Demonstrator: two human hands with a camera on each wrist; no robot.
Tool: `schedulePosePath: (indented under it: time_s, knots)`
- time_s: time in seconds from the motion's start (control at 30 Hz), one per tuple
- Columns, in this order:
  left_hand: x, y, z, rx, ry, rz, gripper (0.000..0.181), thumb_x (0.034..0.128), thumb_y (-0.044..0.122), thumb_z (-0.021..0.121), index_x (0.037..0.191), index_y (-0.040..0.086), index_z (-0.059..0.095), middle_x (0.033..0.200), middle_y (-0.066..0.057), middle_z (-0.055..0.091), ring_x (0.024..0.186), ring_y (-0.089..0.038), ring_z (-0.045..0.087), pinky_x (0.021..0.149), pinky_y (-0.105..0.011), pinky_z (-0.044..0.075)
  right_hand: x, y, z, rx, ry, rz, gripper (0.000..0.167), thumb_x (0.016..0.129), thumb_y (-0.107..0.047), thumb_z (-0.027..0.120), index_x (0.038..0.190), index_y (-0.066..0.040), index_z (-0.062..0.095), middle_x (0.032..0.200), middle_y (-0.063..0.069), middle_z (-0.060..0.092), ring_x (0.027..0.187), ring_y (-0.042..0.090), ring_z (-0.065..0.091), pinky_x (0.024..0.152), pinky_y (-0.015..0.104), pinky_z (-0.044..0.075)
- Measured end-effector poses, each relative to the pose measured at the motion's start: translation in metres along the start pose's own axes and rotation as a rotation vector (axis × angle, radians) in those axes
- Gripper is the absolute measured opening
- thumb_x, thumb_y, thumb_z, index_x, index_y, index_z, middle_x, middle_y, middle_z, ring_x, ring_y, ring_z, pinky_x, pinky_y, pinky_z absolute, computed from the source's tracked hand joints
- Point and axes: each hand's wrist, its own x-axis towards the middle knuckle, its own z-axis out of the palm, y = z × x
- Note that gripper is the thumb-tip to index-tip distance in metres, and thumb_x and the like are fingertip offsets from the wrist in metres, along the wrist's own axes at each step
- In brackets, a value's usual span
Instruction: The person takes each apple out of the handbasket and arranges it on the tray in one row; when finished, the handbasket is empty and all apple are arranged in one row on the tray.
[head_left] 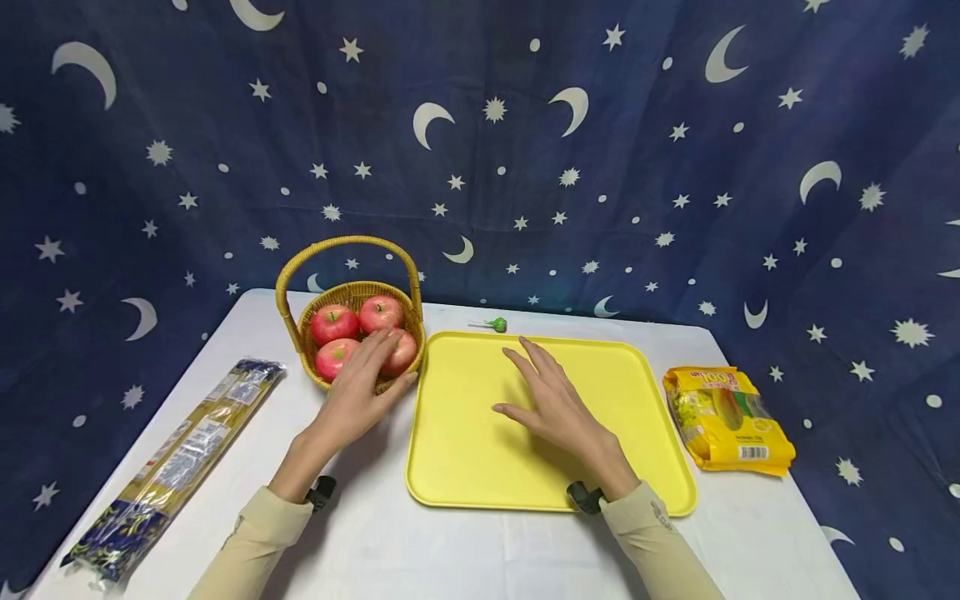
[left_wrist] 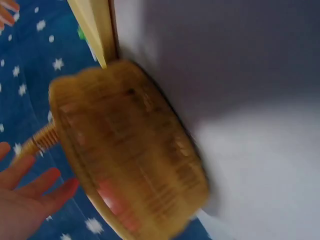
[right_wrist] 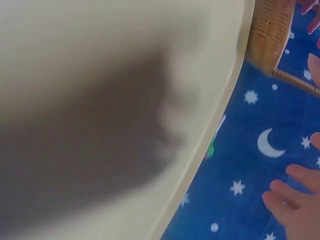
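A wicker basket (head_left: 352, 292) with a tall handle stands at the back left and holds several red apples (head_left: 334, 324). My left hand (head_left: 358, 400) is over its front right edge, fingers spread and partly covering the apples; whether it touches one cannot be told. In the left wrist view the left hand (left_wrist: 30, 200) is beside the rim of the blurred basket (left_wrist: 135, 150). My right hand (head_left: 558, 408) hovers above the yellow tray (head_left: 465, 467) with fingers apart, holding nothing. The right wrist view shows the right hand (right_wrist: 300, 200) over the tray (right_wrist: 200, 150), its shadow below.
Behind the tray lies a green-wrapped lollipop (head_left: 497, 324). A long clear packet (head_left: 180, 458) lies along the left side of the white table. On the right is a yellow food bag (head_left: 727, 421). A dark blue cloth (head_left: 480, 167) with moons and stars hangs behind.
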Motion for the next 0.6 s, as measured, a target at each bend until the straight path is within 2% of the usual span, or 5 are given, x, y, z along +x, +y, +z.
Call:
schedulePosePath:
  time_s: [0.2,0.37,0.47,0.53,0.6]
  knots:
    - [-0.012,-0.021,-0.017,-0.078,0.246,0.007,0.047,0.0852,-0.002,0.069,0.131,-0.003,0.058,0.141,-0.02,0.058,0.129,-0.038,0.052,0.109,-0.055,0.039,0.019,-0.008,0.009,0.19,0.002,0.04,0.082,0.088,-0.044,0.081,0.156,-0.017,0.043,0.162,0.011,0.039,0.148,0.032,0.037,0.117,0.057,0.038]
    - [-0.022,-0.039,-0.027,-0.123,0.474,-0.051,0.047,0.0811,-0.009,0.063,0.127,-0.009,0.055,0.122,-0.026,0.058,0.109,-0.04,0.054,0.089,-0.038,0.042,0.04,-0.017,0.019,0.33,0.044,0.037,0.075,0.085,-0.036,0.085,0.147,-0.013,0.05,0.151,0.009,0.05,0.14,0.029,0.047,0.114,0.052,0.044]
    - [-0.027,-0.049,-0.032,-0.159,0.546,-0.158,0.048,0.0813,-0.011,0.061,0.129,-0.012,0.05,0.121,-0.029,0.052,0.106,-0.035,0.05,0.086,-0.032,0.041,0.056,-0.023,0.028,0.403,0.061,0.011,0.071,0.084,-0.031,0.087,0.143,-0.009,0.053,0.145,0.009,0.054,0.133,0.032,0.053,0.108,0.051,0.049]
    - [-0.028,-0.054,-0.036,-0.208,0.538,-0.271,0.053,0.0822,-0.01,0.06,0.134,-0.012,0.046,0.126,-0.029,0.048,0.108,-0.028,0.047,0.089,-0.031,0.041,0.066,-0.026,0.035,0.44,0.058,0.002,0.071,0.083,-0.029,0.088,0.141,-0.008,0.054,0.143,0.01,0.055,0.129,0.036,0.056,0.105,0.052,0.051]
    - [-0.027,-0.06,-0.04,-0.298,0.485,-0.398,0.06,0.0853,-0.008,0.058,0.143,-0.008,0.04,0.135,-0.027,0.045,0.113,-0.021,0.044,0.094,-0.03,0.04,0.075,-0.03,0.041,0.474,0.048,-0.003,0.069,0.082,-0.027,0.089,0.139,-0.007,0.055,0.14,0.012,0.057,0.126,0.038,0.056,0.105,0.053,0.051]
